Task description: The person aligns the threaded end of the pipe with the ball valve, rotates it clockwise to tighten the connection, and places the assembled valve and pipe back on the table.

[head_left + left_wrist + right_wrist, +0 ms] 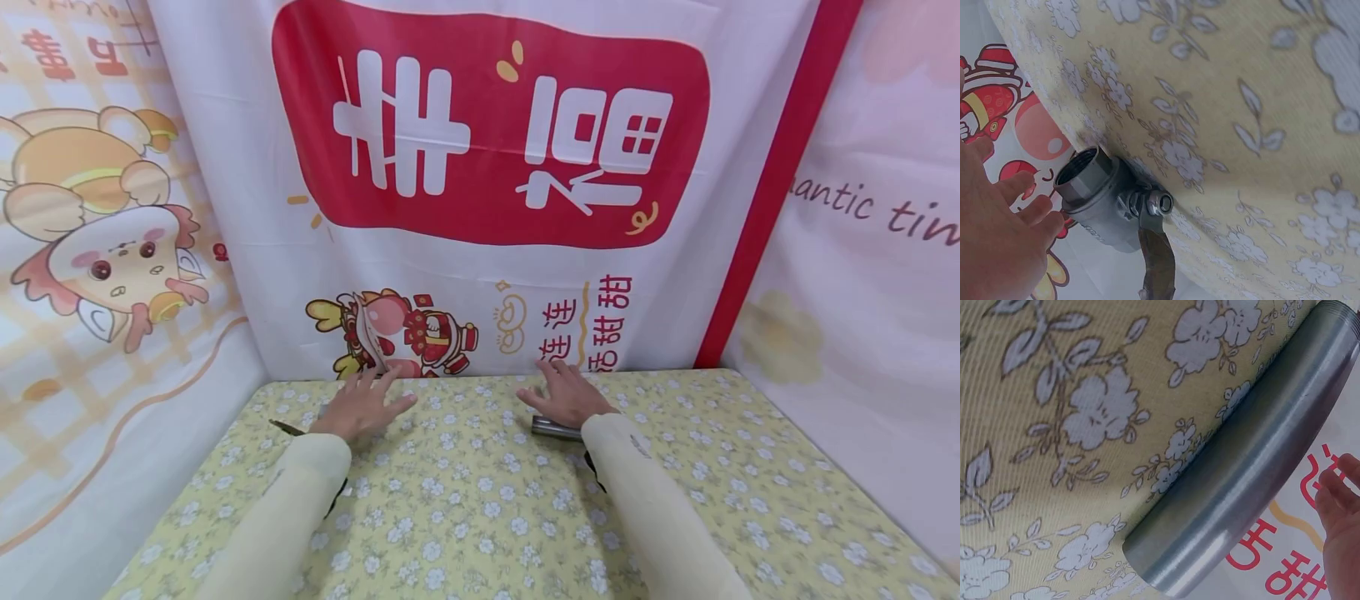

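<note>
Lying on a flowered cloth (pixel 465 517), a valve (pixel 1097 209) is seen near the left hand (pixel 362 406) and a pipe (pixel 1241 456) near the right hand (pixel 567 397). Both hands are shown with fingers spread and nothing held; the pipe is left clear by the right fingers, while whether the valve is brushed by a left finger cannot be told. The valve, mostly covered by the hand in the head view, is judged to be metal: stiff, heavy for its bulk and hard to break. It is probably best taken round the body, since the lever (pixel 1157 259), jutting to one side, could be swung if pulled. The pipe, smooth and shiny, is likewise expected to be rigid, weighty and easily rolled; a full grasp round its middle is suggested, with the thread (pixel 1342 314) at one end spared.
</note>
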`<state>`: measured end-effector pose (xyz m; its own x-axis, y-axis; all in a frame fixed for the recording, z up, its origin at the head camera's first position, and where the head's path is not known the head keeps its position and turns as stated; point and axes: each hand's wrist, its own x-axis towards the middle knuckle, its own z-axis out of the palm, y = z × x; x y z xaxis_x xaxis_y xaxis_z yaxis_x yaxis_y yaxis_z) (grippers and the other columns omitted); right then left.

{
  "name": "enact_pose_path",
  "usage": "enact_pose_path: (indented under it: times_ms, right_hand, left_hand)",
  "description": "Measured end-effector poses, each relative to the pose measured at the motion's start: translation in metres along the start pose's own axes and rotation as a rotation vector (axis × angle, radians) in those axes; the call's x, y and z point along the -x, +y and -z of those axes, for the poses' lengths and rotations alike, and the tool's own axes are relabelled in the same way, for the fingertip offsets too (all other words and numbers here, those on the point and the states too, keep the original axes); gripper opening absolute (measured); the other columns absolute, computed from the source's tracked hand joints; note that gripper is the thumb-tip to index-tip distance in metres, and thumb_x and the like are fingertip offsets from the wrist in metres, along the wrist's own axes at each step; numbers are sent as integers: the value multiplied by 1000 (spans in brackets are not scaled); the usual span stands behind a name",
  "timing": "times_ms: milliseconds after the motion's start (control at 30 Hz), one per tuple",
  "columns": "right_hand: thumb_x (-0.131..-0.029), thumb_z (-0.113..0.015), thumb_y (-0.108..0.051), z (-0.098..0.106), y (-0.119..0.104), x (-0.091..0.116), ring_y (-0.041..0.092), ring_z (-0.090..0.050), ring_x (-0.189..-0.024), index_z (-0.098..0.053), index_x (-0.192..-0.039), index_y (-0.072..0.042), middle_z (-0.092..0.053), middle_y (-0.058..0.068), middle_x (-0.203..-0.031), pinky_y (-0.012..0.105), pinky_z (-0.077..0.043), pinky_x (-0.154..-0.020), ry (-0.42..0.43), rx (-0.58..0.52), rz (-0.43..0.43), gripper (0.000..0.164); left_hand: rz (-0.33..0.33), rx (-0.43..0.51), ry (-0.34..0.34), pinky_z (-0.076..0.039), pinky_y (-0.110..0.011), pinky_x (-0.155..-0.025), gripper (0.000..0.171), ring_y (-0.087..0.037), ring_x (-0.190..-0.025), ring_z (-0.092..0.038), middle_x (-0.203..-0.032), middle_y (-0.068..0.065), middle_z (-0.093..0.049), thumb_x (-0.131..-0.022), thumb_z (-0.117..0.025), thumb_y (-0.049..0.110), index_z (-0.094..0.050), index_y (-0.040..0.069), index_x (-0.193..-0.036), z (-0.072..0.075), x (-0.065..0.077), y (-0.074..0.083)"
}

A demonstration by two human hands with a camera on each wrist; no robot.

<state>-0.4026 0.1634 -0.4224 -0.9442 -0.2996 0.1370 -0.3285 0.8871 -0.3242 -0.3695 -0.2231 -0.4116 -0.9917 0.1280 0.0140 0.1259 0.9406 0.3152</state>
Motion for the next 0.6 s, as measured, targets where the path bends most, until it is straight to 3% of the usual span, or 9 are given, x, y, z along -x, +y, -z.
enact_pose_path:
  times_ms: [367,600]
  right_hand:
    - [-106,-56,-66,3,0,5,44,-50,-149,-39,-168,-4,-46,24,-165,64,-45,-119,9,16,8,89]
    - [-104,-56,-70,1,5,4,43,-52,-147,-43,-166,-5,-50,23,-162,63,-47,-117,13,24,-5,91]
  left_hand:
    - [-37,-24,7,-28,-84,-119,89,-61,-162,-12,-176,-32,-24,-107,-50,71,-26,19,-175,6,5,-10]
    - [-43,-18,-11,-30,-83,-118,87,-57,-163,-14,-178,-29,-21,-107,-53,69,-26,21,-175,8,10,-14]
